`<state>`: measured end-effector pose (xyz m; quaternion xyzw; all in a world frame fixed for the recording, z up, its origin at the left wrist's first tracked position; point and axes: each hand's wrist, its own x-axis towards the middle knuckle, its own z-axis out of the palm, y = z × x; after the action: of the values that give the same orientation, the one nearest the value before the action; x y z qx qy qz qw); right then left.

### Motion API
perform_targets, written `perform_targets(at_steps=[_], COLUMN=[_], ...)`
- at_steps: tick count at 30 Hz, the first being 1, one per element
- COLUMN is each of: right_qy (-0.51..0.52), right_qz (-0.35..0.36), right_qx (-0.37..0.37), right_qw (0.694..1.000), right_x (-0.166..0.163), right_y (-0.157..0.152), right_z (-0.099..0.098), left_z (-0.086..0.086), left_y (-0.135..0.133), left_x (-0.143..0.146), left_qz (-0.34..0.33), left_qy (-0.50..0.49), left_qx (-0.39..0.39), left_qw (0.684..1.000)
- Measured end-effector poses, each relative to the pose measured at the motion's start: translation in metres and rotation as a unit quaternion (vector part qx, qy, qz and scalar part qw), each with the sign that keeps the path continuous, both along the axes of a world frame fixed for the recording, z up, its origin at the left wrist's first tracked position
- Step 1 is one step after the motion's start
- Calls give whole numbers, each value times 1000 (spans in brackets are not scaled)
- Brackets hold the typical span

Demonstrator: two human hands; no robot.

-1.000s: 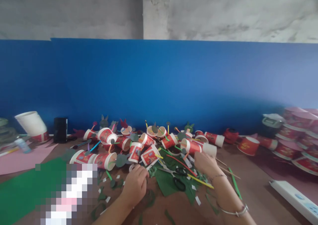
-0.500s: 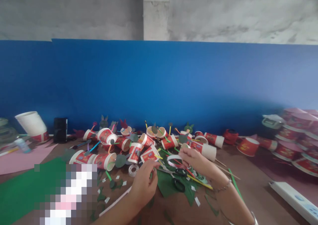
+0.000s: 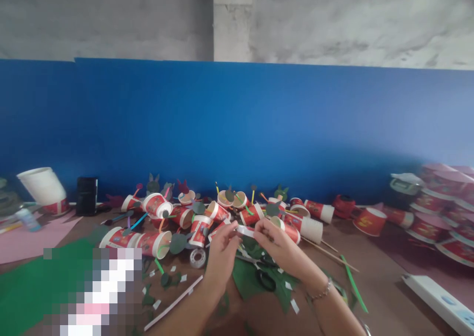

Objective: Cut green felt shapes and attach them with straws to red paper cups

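Note:
A roll of white tape [image 3: 246, 231] is held up between my two hands above the table's middle. My right hand [image 3: 272, 238] pinches its right side. The fingers of my left hand [image 3: 223, 247] close at its left edge; the fingertips are partly hidden. Below them lies a pair of black-handled scissors [image 3: 265, 280], blades pointing up and left, on a piece of dark green paper [image 3: 244, 281]. A second tape roll [image 3: 198, 258] rests left of my left hand.
Behind my hands lie several red-and-white paper cups [image 3: 202, 231] with straws and paper shapes. Left are a green sheet [image 3: 25, 289] and a pink sheet [image 3: 40, 239]. On the right stand stacked cups [image 3: 427, 225] and a white power strip [image 3: 440, 301]. Wooden sticks [image 3: 333, 254] lie right of centre.
My right hand has moved left with the tape roll, toward my left hand. My left hand has risen slightly, and its fingers now meet the roll.

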<state>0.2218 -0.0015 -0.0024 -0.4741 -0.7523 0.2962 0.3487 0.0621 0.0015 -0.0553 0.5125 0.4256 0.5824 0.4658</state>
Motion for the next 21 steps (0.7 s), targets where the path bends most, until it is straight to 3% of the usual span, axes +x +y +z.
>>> perform_targets(at_steps=[6,11,21], right_qy=[-7,-36,-85], right_qz=[62,66,27], right_qx=[-58,-37,-3], right_qw=[996,996,996], right_x=[-5,-13,-19], right_y=[-1,-3,-3], right_z=[-5,-5,-5], left_z=[10,10,16], left_y=[2,-1,-4], left_x=[-5,-4,-6], left_qz=[22,29,-3], left_qy=[37,109,103], left_qx=[65,131,106], left_qw=[997,985,989])
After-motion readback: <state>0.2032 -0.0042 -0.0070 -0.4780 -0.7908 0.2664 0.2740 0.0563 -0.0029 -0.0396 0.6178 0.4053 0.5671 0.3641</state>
